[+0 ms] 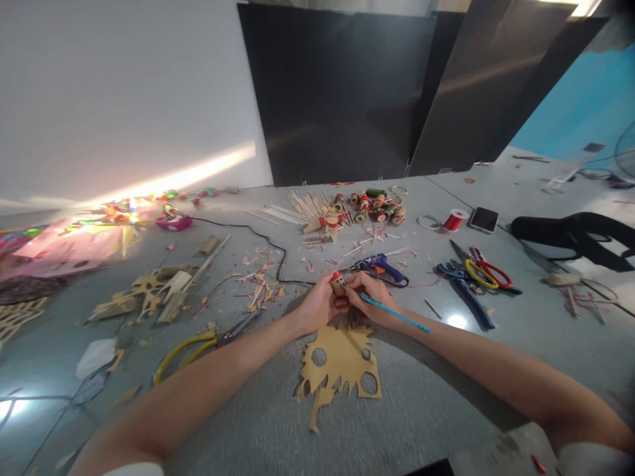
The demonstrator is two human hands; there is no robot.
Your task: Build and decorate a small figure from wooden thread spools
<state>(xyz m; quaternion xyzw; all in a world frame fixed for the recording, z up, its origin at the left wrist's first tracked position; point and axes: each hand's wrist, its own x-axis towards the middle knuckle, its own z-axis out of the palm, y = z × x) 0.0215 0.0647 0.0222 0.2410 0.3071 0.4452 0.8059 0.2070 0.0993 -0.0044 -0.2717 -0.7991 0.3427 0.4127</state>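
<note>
My left hand (318, 305) grips a small wooden figure (338, 284) with a red top and dark marks on its pale front. Pinched in my right hand (373, 299) is a thin blue pencil (394, 312), or a similarly slim stick, its tip at the figure's front. Whether the tip touches is too small to tell. Just below both hands lies a cut-out tan cardboard sheet (342, 354) with round holes and jagged edges. A blue glue gun (380, 266) rests right behind my hands.
Yellow-handled scissors (186, 350) lie beside my left forearm. Pliers (469, 297), red-and-yellow scissors (486, 272), red thread (455, 219) and a phone (483, 219) sit to the right. Several small figures (380, 206) and sticks (312, 203) are at the back. A black cord (280, 254) crosses the table.
</note>
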